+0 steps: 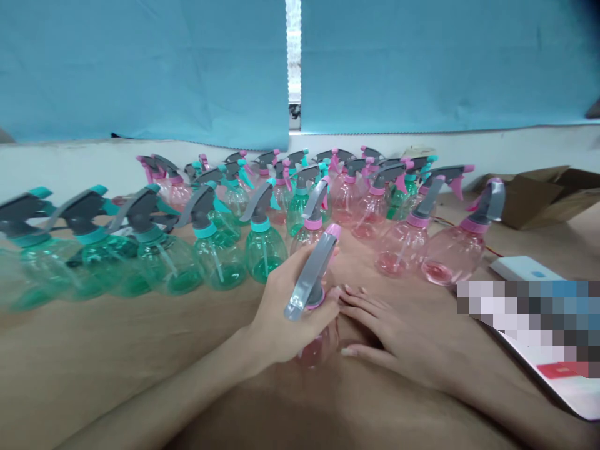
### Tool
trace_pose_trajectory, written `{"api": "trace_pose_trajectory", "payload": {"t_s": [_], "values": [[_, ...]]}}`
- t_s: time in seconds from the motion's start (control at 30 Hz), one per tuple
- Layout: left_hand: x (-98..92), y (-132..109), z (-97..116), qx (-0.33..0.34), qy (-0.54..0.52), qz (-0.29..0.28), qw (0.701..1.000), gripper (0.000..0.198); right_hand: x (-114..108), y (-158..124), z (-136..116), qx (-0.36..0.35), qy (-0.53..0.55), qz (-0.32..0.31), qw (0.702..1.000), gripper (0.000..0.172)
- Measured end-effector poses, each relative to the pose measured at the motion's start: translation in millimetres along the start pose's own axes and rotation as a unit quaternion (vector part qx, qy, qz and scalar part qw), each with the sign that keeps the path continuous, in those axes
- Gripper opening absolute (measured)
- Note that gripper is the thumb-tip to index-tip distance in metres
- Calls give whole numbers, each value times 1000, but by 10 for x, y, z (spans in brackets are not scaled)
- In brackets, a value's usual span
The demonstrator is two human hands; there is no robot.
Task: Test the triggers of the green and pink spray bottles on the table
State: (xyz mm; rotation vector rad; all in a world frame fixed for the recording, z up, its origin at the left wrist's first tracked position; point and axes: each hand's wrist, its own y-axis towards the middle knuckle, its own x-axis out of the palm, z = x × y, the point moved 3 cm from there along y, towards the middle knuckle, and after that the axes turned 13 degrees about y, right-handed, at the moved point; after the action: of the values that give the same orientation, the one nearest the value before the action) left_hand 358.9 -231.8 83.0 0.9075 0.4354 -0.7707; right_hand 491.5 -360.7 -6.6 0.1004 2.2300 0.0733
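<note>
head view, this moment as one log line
left hand: gripping pink spray bottle | right hand: open beside it, contact unclear | green spray bottles: upright row at left

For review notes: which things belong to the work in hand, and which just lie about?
In the work: held pink spray bottle; left grip around it; right grip beside it; probably green bottles, other pink bottles.

Lying about, apparently: cardboard box; white box; pixelated flat item.
</note>
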Motion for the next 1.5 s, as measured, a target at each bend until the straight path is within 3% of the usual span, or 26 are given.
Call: {"api": "trace_pose_trajectory", "payload": {"t_s": [0.47,1.13,1.5], "values": [[-6,6,12,4,-16,3,1000,30,10,2,26,-2,8,8,1000,67],[-3,33,12,-17,-45,-16,999,39,-5,13,-8,11,-7,-8,1000,69],[-34,69,43,15,-28,-5,999,25,-1,10,-6,15,-15,-11,1000,70]]}}
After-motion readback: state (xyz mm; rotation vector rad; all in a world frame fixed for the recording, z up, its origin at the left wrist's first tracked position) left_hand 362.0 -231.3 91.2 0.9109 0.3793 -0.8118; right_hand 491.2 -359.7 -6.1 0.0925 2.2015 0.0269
